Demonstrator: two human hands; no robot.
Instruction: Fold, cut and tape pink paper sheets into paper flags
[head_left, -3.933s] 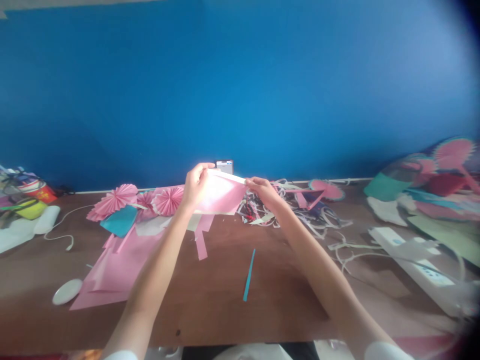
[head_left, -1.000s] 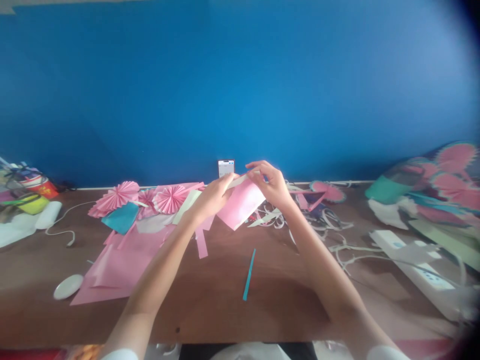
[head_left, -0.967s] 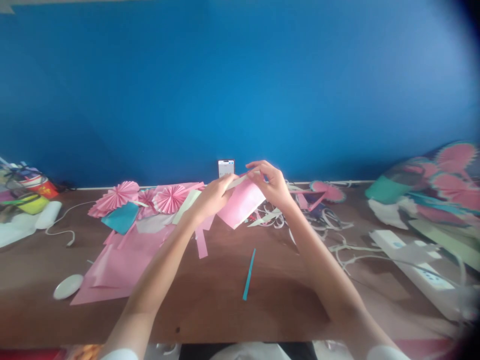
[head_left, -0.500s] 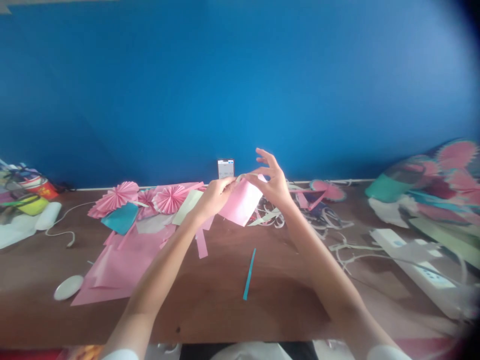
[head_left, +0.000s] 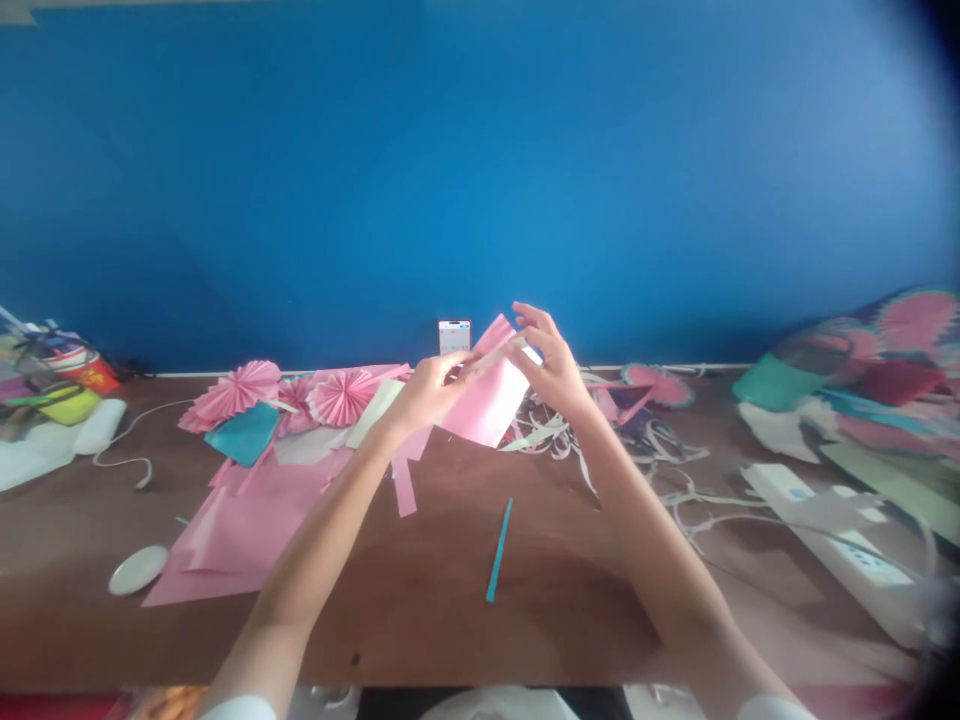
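A sheet of pink paper (head_left: pixel 480 405) is held up over the middle of the table, its top edge raised to a folded-looking corner. My left hand (head_left: pixel 435 390) is closed on the sheet's left side, thumb and fingers together. At the upper right edge, my right hand (head_left: pixel 547 365) pinches with thumb and index finger while its other fingers stick up. The fingertips there are blurred, and a thin pale strip may lie along that edge. Below the sheet, a narrow blue paper strip (head_left: pixel 499 550) rests on the table.
Pink pleated fans (head_left: pixel 341 398), a teal piece (head_left: pixel 241 435) and pink sheets (head_left: pixel 232 530) lie left. Curled white strips (head_left: pixel 551 432) sit behind my right forearm. A phone (head_left: pixel 454 337) leans on the blue wall. A power strip (head_left: pixel 832 540) with cables is at right, a white disc (head_left: pixel 138 570) at left.
The upper part of the pink paper has risen into a point between my hands. A white strip now hangs down from the pile near my right forearm. Both hands have stayed nearly in place.
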